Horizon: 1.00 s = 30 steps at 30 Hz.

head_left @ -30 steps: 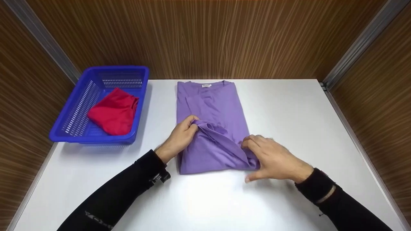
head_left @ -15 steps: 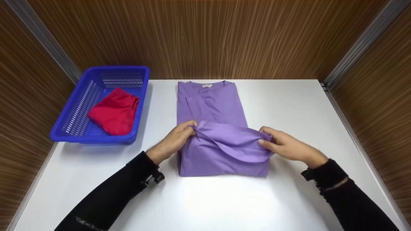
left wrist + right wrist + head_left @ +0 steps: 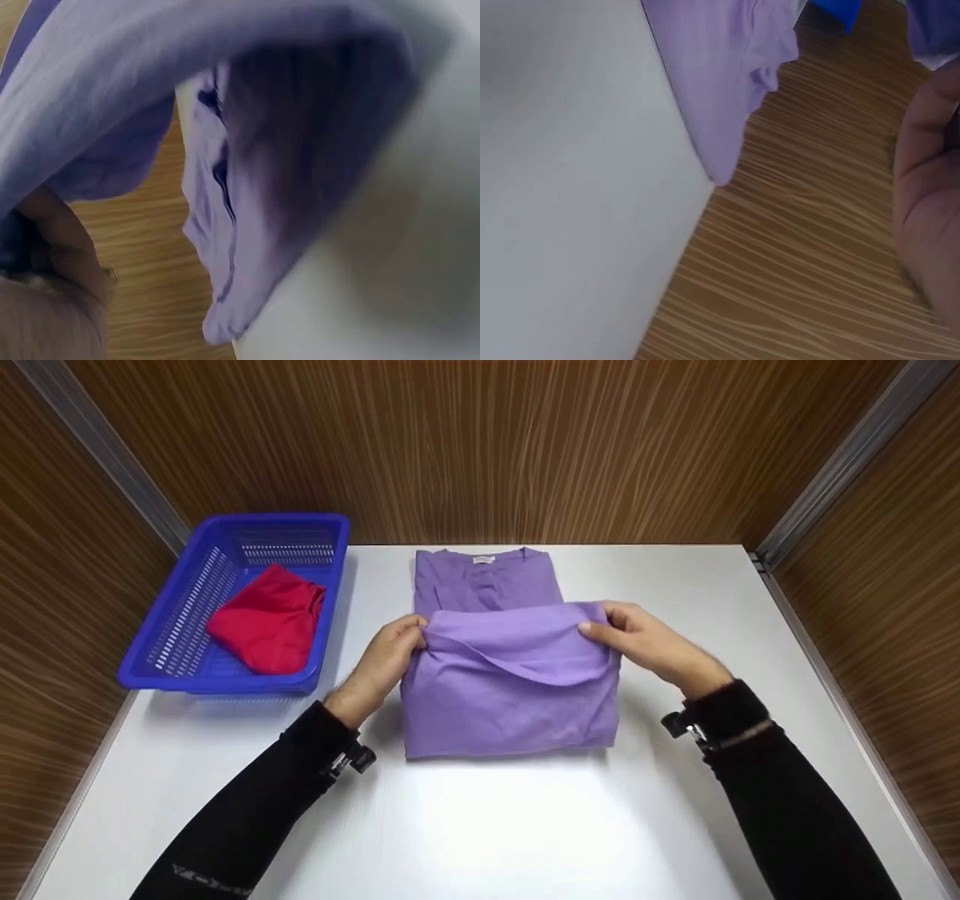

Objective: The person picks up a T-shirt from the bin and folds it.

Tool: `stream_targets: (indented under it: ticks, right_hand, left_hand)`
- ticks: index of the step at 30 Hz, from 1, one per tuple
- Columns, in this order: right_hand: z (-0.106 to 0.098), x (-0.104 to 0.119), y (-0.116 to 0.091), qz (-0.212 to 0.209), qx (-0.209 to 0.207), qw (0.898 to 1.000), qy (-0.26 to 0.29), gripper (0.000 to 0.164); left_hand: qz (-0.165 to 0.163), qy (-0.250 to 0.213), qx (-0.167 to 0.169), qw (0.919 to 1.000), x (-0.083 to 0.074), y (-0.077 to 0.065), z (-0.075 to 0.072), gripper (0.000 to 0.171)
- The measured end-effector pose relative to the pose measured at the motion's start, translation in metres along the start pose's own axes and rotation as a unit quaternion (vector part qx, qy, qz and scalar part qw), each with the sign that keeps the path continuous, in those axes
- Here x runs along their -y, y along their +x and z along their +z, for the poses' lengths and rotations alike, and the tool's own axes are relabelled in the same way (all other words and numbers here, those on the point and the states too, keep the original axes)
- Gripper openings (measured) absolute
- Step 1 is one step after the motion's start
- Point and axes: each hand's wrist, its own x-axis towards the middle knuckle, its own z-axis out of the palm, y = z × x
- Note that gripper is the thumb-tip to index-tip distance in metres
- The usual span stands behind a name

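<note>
A purple T-shirt [image 3: 510, 712] lies on the white table, its neckline with a pale label at the far side. Its lower part is folded up and lifted over the upper part. My left hand [image 3: 386, 660] pinches the left corner of the raised hem. At the right corner my right hand [image 3: 649, 645] holds the cloth, thumb on top and fingers behind it. In the left wrist view the raised shirt [image 3: 187, 45] arches above the table, with the left hand [image 3: 52, 277] at the lower left. The right wrist view shows the right hand [image 3: 934, 187] at its edge.
A blue plastic basket [image 3: 139, 679] stands at the back left with a folded red cloth [image 3: 270, 622] in it. Wood-patterned panels [image 3: 480, 450] enclose the white table [image 3: 510, 825] at the back and both sides.
My right hand, earlier loose at the shirt's lower right, has taken the right hem corner. Both hands have then carried the hem away from me, and the folded-up part covers more of the shirt.
</note>
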Motion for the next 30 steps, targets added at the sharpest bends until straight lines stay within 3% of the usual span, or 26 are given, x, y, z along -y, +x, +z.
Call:
stream_targets:
  ticks: [4,9,11,14,16,18,21,24,27,29,30]
  right_hand:
    - [0.004,-0.02,0.03,0.034,-0.037,0.998,0.026,0.034]
    - [0.011,-0.041,0.053,0.063,-0.075,0.994,0.045,0.048]
    - [0.012,-0.047,0.056,0.062,-0.064,0.996,0.007,0.058]
    - [0.014,-0.054,0.057,0.03,-0.018,0.993,-0.112,0.069]
    - [0.014,-0.058,0.058,-0.006,-0.004,0.983,-0.184,0.063]
    - [0.015,-0.062,0.06,-0.031,-0.018,0.972,-0.23,0.044]
    - [0.015,-0.064,0.065,-0.026,-0.083,0.966,-0.245,0.023]
    - [0.013,-0.066,0.067,0.01,-0.153,0.957,-0.245,0.025]
    - [0.014,-0.066,0.067,0.027,-0.186,0.945,-0.268,0.034]
    - [0.016,-0.066,0.065,0.011,-0.179,0.939,-0.294,0.036]
    - [0.019,-0.065,0.065,-0.007,-0.164,0.937,-0.308,0.037]
  left_hand:
    - [0.008,0.137,-0.044,0.9896,0.008,0.011,-0.001,0.02]
    - [0.018,0.234,-0.043,0.9711,0.017,0.022,0.002,0.026]
    - [0.036,0.3,-0.037,0.9526,0.022,0.023,0.004,0.035]
    - [0.078,0.423,-0.022,0.9023,0.028,0.021,0.008,0.045]
    - [0.111,0.481,-0.022,0.8693,0.032,0.019,0.01,0.039]
    - [0.126,0.519,-0.029,0.8451,0.033,0.021,0.012,0.027]
    - [0.119,0.553,-0.057,0.8226,0.033,0.028,0.015,0.015]
    - [0.097,0.592,-0.079,0.7965,0.033,0.036,0.017,0.021]
    - [0.098,0.625,-0.087,0.7694,0.033,0.039,0.02,0.031]
    - [0.128,0.627,-0.084,0.764,0.035,0.036,0.023,0.032]
    - [0.145,0.621,-0.071,0.7667,0.036,0.034,0.025,0.03]
